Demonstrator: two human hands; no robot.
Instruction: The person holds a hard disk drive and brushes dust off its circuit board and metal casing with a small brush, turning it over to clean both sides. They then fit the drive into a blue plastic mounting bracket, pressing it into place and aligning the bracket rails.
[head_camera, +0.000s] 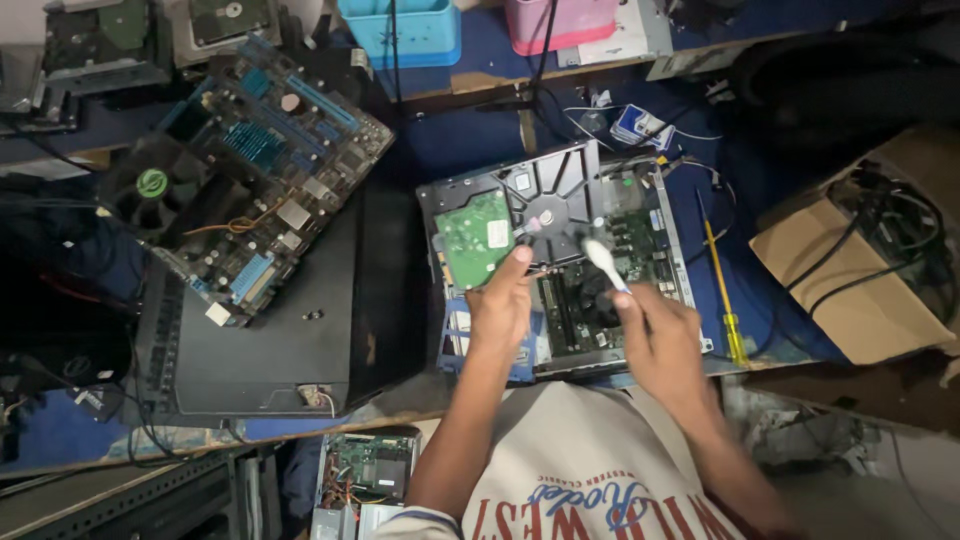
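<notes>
With left hand (500, 305) fingers steadying the hard drive (515, 215) and right hand (655, 335) fingers clenched on a toothbrush (603, 262), hard scrubbing could likely snag its green circuit board (476, 238).

A white rectangular label (497, 233) sits on the hard drive's green board (475, 238); a brown cardboard box (850, 290) stands far right.

- A blue-covered workbench (470, 135) is seen.
- A black flat computer case (290, 345), a yellow-handled screwdriver (722, 290) and a brown cardboard box (860, 290) are laid on it.
</notes>
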